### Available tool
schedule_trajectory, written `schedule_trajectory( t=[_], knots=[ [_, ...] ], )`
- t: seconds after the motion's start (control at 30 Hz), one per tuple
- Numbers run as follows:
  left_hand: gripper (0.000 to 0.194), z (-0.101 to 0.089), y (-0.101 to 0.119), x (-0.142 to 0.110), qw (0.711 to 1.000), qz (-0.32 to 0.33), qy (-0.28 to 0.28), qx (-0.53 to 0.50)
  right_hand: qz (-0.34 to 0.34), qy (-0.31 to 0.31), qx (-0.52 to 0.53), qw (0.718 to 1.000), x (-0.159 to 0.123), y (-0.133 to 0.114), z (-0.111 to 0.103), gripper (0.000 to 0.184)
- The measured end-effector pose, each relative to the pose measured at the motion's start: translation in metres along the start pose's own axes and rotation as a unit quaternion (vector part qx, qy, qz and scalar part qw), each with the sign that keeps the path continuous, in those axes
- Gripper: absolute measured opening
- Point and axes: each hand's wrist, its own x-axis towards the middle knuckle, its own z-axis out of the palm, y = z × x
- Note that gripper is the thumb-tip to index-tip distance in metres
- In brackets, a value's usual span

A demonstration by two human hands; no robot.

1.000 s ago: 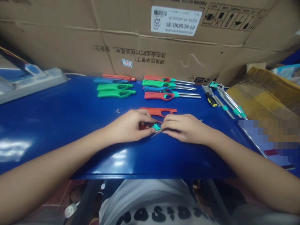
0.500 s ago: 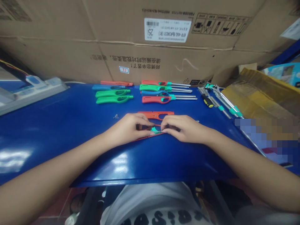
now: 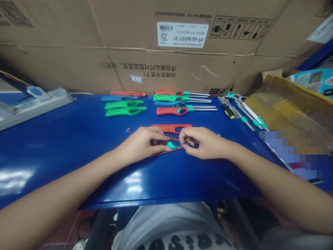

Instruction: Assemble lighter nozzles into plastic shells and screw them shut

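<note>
A red lighter handle half (image 3: 168,151) lies between my hands, with a green trigger (image 3: 172,144) in its finger opening. My left hand (image 3: 142,141) is closed round the handle half's left part, thumb and fingers pinching beside the trigger. At the other end, my right hand (image 3: 204,143) has its fingers curled together; a small, dark, thin bit shows between them, too small to name. Just behind them, a second red-orange handle half (image 3: 166,128) lies flat, its inner side up. The fingers hide both ends of the front half.
Assembled lighters with metal tubes (image 3: 173,111) lie in a row behind. Green handle shells (image 3: 125,111) are left of them. A screwdriver (image 3: 229,112) and metal tubes with green parts (image 3: 249,108) lie right. A cardboard box (image 3: 85,66) walls the back; a power strip (image 3: 52,100) stands left.
My right fingers have curled in and shifted slightly right, away from the trigger. The left hand keeps its hold on the handle half. The whole view has shifted slightly.
</note>
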Motion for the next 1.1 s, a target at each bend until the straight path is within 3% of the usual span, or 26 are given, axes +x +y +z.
schedule_trajectory(
  t=[0.23,0.87,1.1],
  knots=[
    [0.028,-0.0002,0.0021,0.0,1.0,0.002,0.0,0.014,0.015,0.011,0.006,1.0,0.0013,0.0013,0.0027,0.002],
    [0.036,-0.0018,0.0008,0.0012,0.994,-0.083,-0.022,-0.062,-0.005,0.026,0.032,0.999,0.0033,0.0,0.0042,0.007],
    [0.035,-0.0015,0.0038,0.0011,0.995,-0.078,-0.014,-0.053,0.003,0.022,0.026,0.999,0.0021,-0.0026,0.0042,0.009]
  ],
)
